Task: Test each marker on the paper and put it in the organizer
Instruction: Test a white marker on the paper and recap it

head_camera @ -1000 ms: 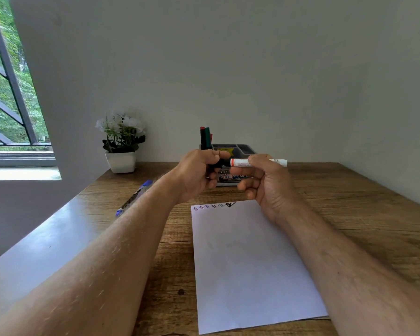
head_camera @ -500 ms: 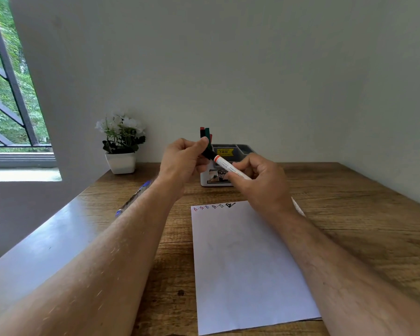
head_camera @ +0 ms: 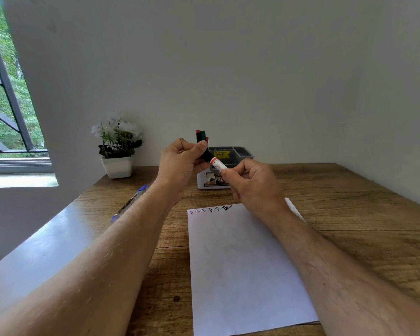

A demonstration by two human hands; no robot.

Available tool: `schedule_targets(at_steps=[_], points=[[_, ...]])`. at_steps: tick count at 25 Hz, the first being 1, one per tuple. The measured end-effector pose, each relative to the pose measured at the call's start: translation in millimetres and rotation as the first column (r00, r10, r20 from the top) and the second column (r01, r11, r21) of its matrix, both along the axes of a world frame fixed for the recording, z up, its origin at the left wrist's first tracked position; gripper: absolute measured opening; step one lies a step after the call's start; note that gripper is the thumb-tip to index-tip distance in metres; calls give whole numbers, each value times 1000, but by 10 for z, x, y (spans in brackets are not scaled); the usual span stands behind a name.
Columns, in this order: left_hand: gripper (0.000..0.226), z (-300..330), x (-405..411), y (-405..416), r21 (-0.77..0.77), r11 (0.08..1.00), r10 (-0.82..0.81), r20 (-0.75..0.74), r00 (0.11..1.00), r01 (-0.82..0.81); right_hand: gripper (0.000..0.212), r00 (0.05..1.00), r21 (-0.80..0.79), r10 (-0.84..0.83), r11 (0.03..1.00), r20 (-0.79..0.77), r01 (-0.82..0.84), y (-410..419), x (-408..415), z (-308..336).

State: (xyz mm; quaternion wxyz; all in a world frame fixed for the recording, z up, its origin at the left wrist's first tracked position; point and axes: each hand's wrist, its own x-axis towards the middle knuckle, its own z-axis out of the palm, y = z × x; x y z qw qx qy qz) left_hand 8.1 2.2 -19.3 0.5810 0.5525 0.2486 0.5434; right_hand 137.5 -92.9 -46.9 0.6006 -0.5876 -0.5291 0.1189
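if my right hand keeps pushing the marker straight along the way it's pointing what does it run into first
Probably the left hand: the marker in the right hand points up-left, its black cap end already in the left fingers. The organizer sits behind, though depth is unclear.

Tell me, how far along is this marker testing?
Done, it seems: six small scribbles run along the paper's top edge, and a few markers stand in the organizer. In hand: the right hand holds a white marker while the left hand pinches its black cap. Left: one blue pen lies on the desk, apparently untested.
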Motion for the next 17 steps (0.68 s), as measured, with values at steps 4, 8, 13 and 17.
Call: schedule_targets(at_steps=[4,8,13,17], points=[[12,-8,24,-70,3,999,-33,28,999,32,21,996,-37,34,999,-86,-37,-1,9,28],[41,-20,145,-225,24,998,-64,3,998,64,26,998,-57,-42,998,-50,39,9,15,39],[46,2,164,-241,149,986,79,10,997,-80,32,971,22,-198,980,136,196,31,62,-35],[41,118,140,-191,327,908,260,54,964,-264,34,931,102,-337,940,138,325,61,138,-62]])
